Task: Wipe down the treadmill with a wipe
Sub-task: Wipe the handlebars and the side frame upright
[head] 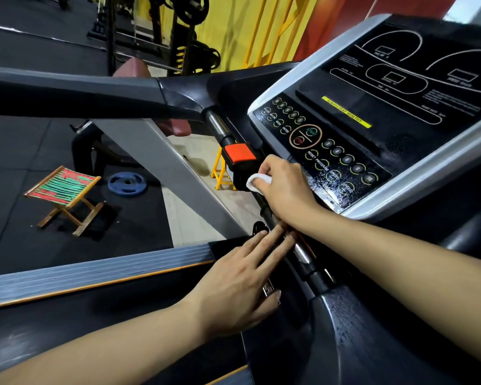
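- Nearest, at about 6 o'clock, the left hand [242, 284] lies flat with straight fingers held close together, their tips resting on the chrome and black front handlebar [300, 254] of the treadmill; it grips nothing and seems only to steady the person.
- Just beyond, toward 12 o'clock from that hand, the right hand [285, 187] has its fingers curled round a small crumpled white wipe [257, 182], pressing it against the black housing just below the orange rectangular safety-stop block [239, 153].
- At 2 o'clock from the wipe, the glossy black control panel with ringed buttons [342, 159] shows beads of moisture along its near edge, beside the right wrist; farther up, the display area looks dry.
- Judging by this, the step in hand is wiping the stop-key mount at the console's lower edge, with the wet button strip apparently done or sprayed.
- The next move probably calls for sliding the wipe along the handlebar or up over the panel, with light pressure so no button is pushed, and for lifting the left hand off the bar when the wipe reaches it.
- Farther off at 9 o'clock, a folding wooden stool with red and green webbing [64, 187] stands on the dark rubber floor, a blue weight plate [127, 184] lying just beside it.
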The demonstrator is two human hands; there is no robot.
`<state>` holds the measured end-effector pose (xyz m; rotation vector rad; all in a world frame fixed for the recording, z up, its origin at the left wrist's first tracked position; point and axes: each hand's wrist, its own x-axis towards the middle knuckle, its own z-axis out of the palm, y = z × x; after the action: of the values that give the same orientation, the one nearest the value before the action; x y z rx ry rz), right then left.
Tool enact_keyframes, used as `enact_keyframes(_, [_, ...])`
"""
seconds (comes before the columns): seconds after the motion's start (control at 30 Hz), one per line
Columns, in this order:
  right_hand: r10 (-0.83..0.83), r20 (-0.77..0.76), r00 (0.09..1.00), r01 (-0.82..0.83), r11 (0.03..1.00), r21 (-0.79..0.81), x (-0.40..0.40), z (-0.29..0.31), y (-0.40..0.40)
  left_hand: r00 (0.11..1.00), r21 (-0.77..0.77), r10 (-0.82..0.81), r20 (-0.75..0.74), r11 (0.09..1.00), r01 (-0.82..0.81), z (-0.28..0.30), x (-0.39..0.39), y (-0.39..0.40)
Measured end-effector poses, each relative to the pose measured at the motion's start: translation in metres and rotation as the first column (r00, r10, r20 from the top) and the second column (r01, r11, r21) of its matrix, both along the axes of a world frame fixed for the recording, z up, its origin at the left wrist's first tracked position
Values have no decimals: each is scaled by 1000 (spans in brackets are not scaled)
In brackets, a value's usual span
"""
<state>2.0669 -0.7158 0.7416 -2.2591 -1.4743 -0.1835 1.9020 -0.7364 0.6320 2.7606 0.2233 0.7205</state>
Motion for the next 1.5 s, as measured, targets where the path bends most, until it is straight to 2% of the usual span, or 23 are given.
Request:
enact_keyframes(0.07, [-19, -9, 1000, 19, 999, -35, -1, 2, 0, 1000, -15, -17, -11, 1000, 17, 0, -1, 0])
enact_keyframes(0.17, [-81, -5, 997, 79, 977, -200, -4, 9, -2, 999, -17, -29, -44, 999, 28, -1, 0, 2])
enact_keyframes(0.27, [-132, 23, 991, 133, 945, -300, -9, 22, -12, 999, 51, -9, -47, 999, 11, -2, -1, 5])
enact_keyframes(0.33, [-132, 19, 991, 131, 933, -335, -7, 33, -25, 1000, 80, 0, -28, 997, 2, -2, -2, 8])
enact_keyframes(0.47, [-88, 94, 992, 121, 879, -461, 4, 45, -45, 1000, 35, 28, 7, 999, -28, -1, -10, 21])
enact_keyframes(0.63, [-57, -16, 998, 38, 820, -571, 11, 34, -70, 995, -34, 98, -5, 995, -98, 7, -3, 34])
enact_keyframes(0.77, [-169, -254, 952, -46, 745, -665, 18, 39, -119, 995, -9, 92, -30, 996, -92, 7, 2, 44])
enact_keyframes(0.83, [-161, -252, 954, -36, 774, -632, 17, 36, -125, 996, -20, 83, -25, 996, -83, 7, 3, 47])
enact_keyframes(0.93, [-74, -54, 996, 41, 886, -462, 5, 25, -99, 999, -22, 51, -6, 998, -51, 8, 1, 54])
enact_keyframes(1.03, [80, 76, 994, -47, 930, -364, -13, 19, -76, 998, -84, 4, 64, 997, 2, 17, -2, 66])
enact_keyframes(1.13, [234, 188, 954, -127, 881, -455, -28, 23, -86, 994, -153, 54, 98, 987, -39, 24, -2, 74])
enact_keyframes(1.27, [412, 108, 905, -300, 797, -524, -31, 28, -132, 996, -164, 55, 66, 985, -43, 30, 11, 73])
enact_keyframes(1.37, [518, 106, 849, -399, 759, -515, -19, 25, -129, 999, -166, 23, 32, 986, -17, 32, 21, 73])
enact_keyframes(1.43, [589, 208, 781, -406, 732, -547, -13, 14, -103, 999, -188, 33, 14, 982, -30, 35, 24, 73])
enact_keyframes(1.5, [603, 326, 728, -306, 711, -633, -7, -1, -75, 999, -177, 42, 12, 983, -39, 40, 23, 74])
